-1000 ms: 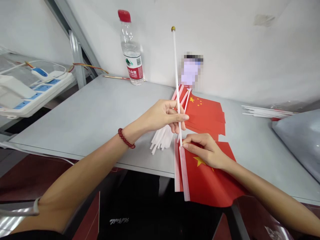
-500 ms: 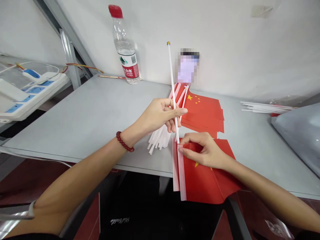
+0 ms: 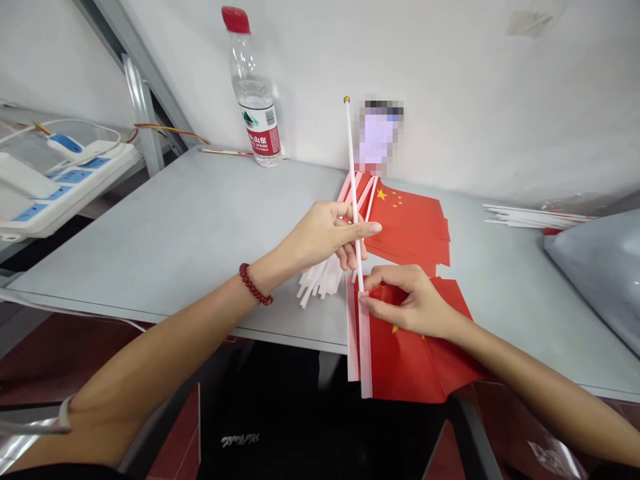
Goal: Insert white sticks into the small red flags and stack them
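A white stick (image 3: 351,153) with a gold ball tip stands nearly upright, pinched between the thumb and fingers of my left hand (image 3: 340,233). Its lower end meets the top of the white sleeve edge of a red flag (image 3: 400,373). My right hand (image 3: 413,300) pinches that flag near the sleeve's top corner. Another flag's white edge shows just left of it, hanging over the table's front edge. Behind my hands lie assembled red flags (image 3: 415,223) with yellow stars, their white sticks (image 3: 317,280) fanned toward me.
A water bottle (image 3: 257,113) with a red cap and a blurred phone (image 3: 377,137) stand against the wall. More white sticks (image 3: 535,217) lie at the right, beside a grey bag (image 3: 605,267). A power strip (image 3: 75,180) is at the left of the grey table (image 3: 125,233).
The stick has moved slightly right with my left hand and tilts a little less. Its lower end now touches the sleeve's top. My right hand keeps its pinch on the flag.
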A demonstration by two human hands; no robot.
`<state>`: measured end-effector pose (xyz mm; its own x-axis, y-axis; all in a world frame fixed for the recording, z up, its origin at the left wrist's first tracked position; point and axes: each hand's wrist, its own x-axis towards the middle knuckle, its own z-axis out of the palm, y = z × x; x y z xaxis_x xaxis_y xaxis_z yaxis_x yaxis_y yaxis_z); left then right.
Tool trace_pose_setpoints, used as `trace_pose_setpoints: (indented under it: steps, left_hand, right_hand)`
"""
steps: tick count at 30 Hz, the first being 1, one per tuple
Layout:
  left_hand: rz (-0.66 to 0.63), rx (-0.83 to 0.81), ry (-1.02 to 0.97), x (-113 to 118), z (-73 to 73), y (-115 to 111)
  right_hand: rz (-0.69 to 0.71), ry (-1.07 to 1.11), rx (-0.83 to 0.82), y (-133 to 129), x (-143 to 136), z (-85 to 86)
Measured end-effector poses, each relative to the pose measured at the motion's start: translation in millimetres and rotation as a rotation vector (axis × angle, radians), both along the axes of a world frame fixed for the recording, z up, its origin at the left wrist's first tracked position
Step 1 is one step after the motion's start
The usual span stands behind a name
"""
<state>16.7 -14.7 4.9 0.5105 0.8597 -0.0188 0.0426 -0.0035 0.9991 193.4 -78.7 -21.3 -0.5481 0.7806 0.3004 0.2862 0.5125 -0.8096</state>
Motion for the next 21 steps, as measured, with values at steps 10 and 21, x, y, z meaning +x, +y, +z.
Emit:
trace_pose_setpoints:
  steps: [10, 21]
  left_hand:
    - [0.01, -0.011, 0.016, 0.5, 0.4, -0.3]
    - [-0.013, -0.036, 0.076, 0.7, 1.0, -0.2]
  right_hand:
    - [0.002, 0.001, 0.021, -0.2, 0.3, -0.3]
    - [-0.002, -0.022, 0.012, -0.7, -0.9, 0.8]
